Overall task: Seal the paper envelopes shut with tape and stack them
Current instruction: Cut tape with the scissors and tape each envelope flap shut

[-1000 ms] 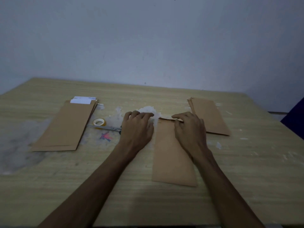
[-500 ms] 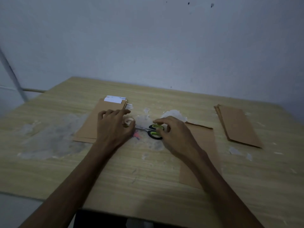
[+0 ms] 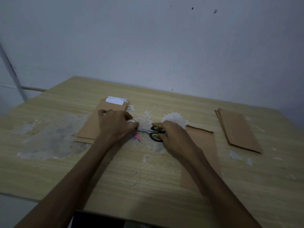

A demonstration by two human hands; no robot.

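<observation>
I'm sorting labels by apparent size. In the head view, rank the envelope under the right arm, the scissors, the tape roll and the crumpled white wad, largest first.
1. Envelope under the right arm, though partly covered.
2. Crumpled white wad.
3. Scissors, close to the wad, handles partly under the right hand, so unsure.
4. Tape roll, mostly hidden by the left hand.

Bare counter point(image 3: 115, 175) lies open between the forearms and toward the near edge. Farther back, an envelope stack point(image 3: 92, 127), scissors point(image 3: 155, 134) and crumpled tape point(image 3: 174, 118) crowd the middle; a second stack point(image 3: 238, 130) sits well apart at right.
</observation>
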